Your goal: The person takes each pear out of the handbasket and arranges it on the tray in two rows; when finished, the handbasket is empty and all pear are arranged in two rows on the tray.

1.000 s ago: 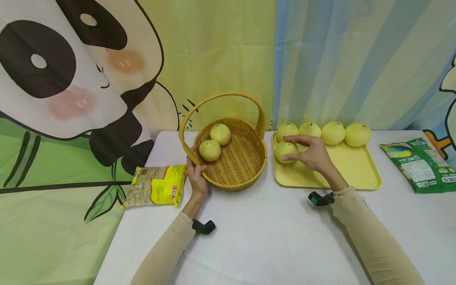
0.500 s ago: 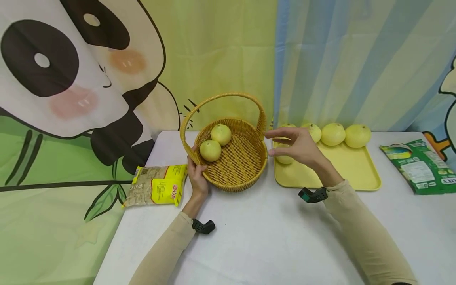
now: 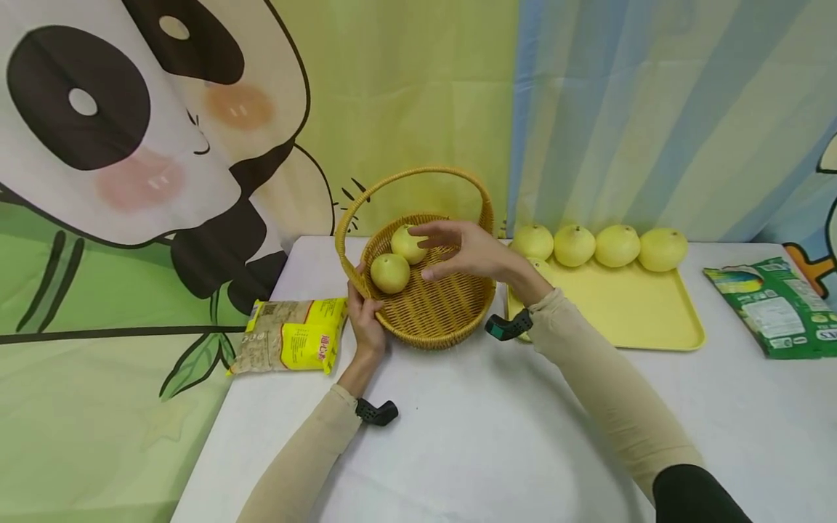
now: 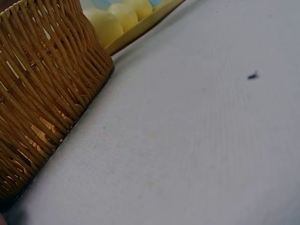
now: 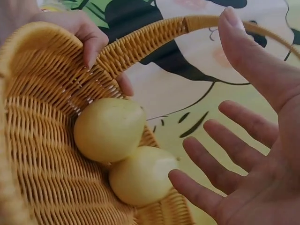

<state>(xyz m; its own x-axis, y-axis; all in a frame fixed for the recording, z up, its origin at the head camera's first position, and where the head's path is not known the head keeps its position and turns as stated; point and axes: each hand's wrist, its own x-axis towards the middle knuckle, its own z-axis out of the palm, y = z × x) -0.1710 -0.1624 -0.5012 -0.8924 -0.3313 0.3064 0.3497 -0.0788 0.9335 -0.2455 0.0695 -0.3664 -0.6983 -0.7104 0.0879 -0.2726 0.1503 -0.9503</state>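
Note:
A round wicker basket (image 3: pixel 451 312) with a tall arched handle holds two pale yellow pears, a nearer pear (image 3: pixel 390 273) and a farther pear (image 3: pixel 408 244), against its left side. My left hand (image 3: pixel 365 319) grips the basket's left rim by the foot of the handle; its thumb and fingers also show in the right wrist view. Over the basket's opening hangs my right hand (image 3: pixel 467 250), fingers spread and nothing between them. In the right wrist view its fingers (image 5: pixel 211 164) stand just right of the pears. The left wrist view shows the basket's outer wall (image 4: pixel 51 89).
A yellow tray (image 3: pixel 641 312) stands right of the basket with several pears (image 3: pixel 617 245) along its back edge. Another tray pear (image 3: pixel 541 267) is mostly hidden behind my right wrist. A yellow food packet (image 3: pixel 290 336) lies at left, a green packet (image 3: pixel 778 309) at far right.
My right hand has come off the pear at the tray's front left and moved left, without it, over the basket. The left hand keeps its hold on the rim.

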